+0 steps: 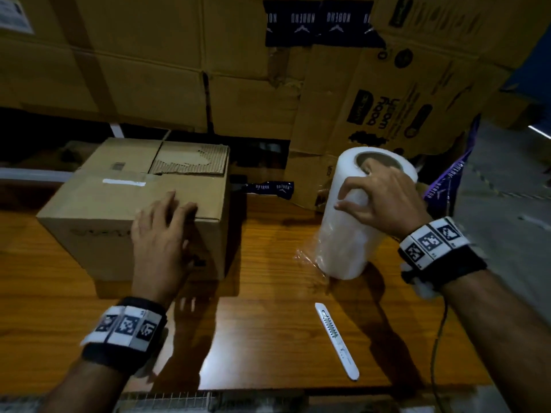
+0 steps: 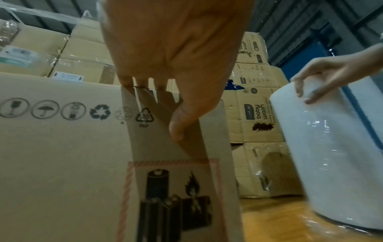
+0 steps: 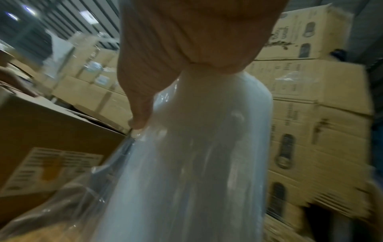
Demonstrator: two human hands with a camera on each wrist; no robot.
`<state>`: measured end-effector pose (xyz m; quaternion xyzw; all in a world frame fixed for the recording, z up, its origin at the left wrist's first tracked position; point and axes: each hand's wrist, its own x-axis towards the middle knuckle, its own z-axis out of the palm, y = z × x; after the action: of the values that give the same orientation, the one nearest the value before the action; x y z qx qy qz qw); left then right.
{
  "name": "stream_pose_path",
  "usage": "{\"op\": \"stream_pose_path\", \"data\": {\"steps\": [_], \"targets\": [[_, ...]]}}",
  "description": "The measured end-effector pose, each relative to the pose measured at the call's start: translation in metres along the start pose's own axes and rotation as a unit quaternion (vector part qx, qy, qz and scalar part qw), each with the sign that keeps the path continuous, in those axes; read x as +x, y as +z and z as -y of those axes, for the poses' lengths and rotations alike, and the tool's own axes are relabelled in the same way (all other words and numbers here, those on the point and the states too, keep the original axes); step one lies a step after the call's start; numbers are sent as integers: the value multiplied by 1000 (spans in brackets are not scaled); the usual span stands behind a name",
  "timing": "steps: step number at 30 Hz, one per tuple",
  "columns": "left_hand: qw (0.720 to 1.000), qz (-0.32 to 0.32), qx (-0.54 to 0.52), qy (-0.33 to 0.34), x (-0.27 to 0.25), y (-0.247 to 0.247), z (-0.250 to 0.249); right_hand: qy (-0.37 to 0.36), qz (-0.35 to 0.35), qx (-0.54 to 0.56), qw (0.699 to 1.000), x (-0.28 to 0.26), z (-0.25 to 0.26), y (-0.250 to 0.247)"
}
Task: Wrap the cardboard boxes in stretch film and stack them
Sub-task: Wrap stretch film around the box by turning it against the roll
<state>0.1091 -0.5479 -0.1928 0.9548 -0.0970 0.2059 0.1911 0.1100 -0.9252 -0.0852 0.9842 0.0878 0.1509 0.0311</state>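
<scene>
Stacked carton (image 2: 257,114), right of centre: read "baby wash", sideways. Cardboard box (image 2: 62,147), left: bore recycling triangle marked "20", fragile, umbrella, battery-and-flame signs. Dark tape (image 1: 319,22), top: logo lettering unclear.

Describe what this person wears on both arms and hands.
Both forearms are bare, with no sleeves or gloves. Each wrist carries a black strap topped by a white band printed with square black-and-white coded markers: left wrist band, right wrist band. A thin dark cable hangs from the right one.
</scene>
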Motion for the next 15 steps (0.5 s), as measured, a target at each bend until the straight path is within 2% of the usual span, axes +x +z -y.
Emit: {"op": "stream_pose_path", "data": {"steps": [2,3,4,5,7,9,15], "targets": [[996,-43,-42,66,-14,6,-17,-9,-11,17,1000,8,13,2],[991,-48,-68,108,-21,11,-27,-11,-13,30,999,12,19,2],[986,-26,-102,131,-27,16,-37,-14,-14,46,999,15,27,2],[982,26,-139,124,-32,21,-47,-19,-17,66,998,18,34,2],[970,145,-182,68,-34,34,-59,-39,-25,94,994,24,53,2],[959,202,-196,26,-32,49,-61,-57,-25,104,993,29,73,1],[960,186,-207,24,-33,59,-48,-75,-23,132,988,31,119,-1]]}}
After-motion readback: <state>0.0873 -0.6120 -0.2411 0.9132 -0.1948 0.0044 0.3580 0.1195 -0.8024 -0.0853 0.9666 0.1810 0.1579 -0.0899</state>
